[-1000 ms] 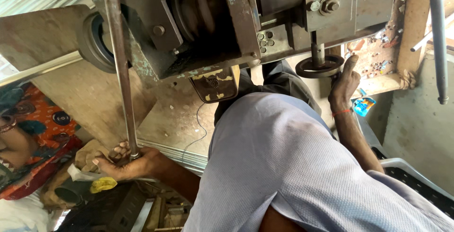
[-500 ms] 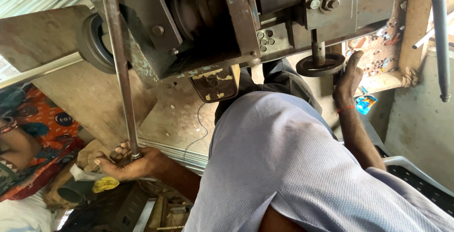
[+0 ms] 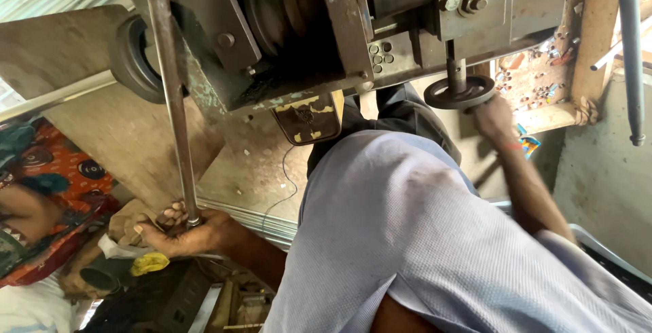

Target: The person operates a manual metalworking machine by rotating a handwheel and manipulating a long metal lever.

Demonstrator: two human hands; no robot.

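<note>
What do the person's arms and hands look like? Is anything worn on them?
Both hands are bare, no gloves. The right hand has a thin orange-red band at its wrist. The left hand wears nothing visible. Both forearms are uncovered, coming out of a pale lavender-grey woven shirt.

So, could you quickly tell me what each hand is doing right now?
Left hand: closed around the long metal rod.
Right hand: gripping the dark handwheel.

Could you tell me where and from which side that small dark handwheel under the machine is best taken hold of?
Probably by its outer rim, from below. The handwheel is a flat round disc hanging on a short vertical shaft, so its underside and edge are open while the machine body blocks the top. The right hand already meets the rim there, on the near side.
</note>
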